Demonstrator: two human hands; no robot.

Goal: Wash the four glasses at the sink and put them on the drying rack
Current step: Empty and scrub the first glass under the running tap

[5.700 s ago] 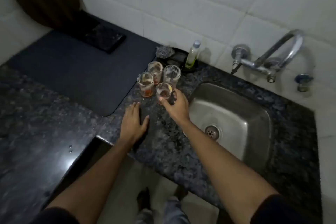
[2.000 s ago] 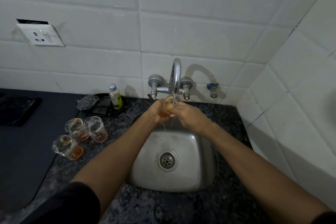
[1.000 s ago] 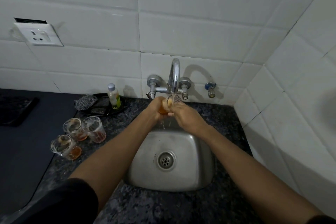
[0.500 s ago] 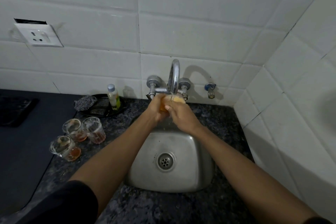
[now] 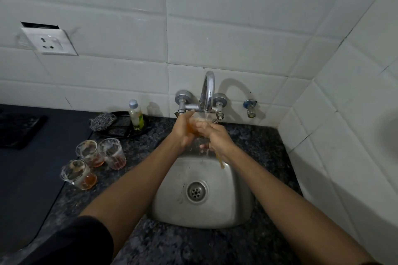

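Both hands hold one small glass (image 5: 195,126) under the running tap (image 5: 208,92), above the steel sink (image 5: 204,206). My left hand (image 5: 183,130) grips the glass from the left. My right hand (image 5: 217,139) wraps its right side, fingers at the rim. Orange-tinted water runs off the right wrist into the basin. Three dirty glasses with orange residue stand on the dark granite counter left of the sink: one nearest (image 5: 78,174), one behind it (image 5: 88,153) and one to the right (image 5: 112,153).
A dark mat (image 5: 32,168) covers the counter on the left. Behind the glasses lie a black dish (image 5: 127,130) with a steel scrubber (image 5: 102,121) and a small soap bottle (image 5: 136,114). White tiled walls close the back and right. A wall socket (image 5: 50,42) sits upper left.
Over the last second the hands stayed under the tap, turning and rubbing the glass; orange water now streams off the right wrist. Before that, the right hand had picked this glass from the group.
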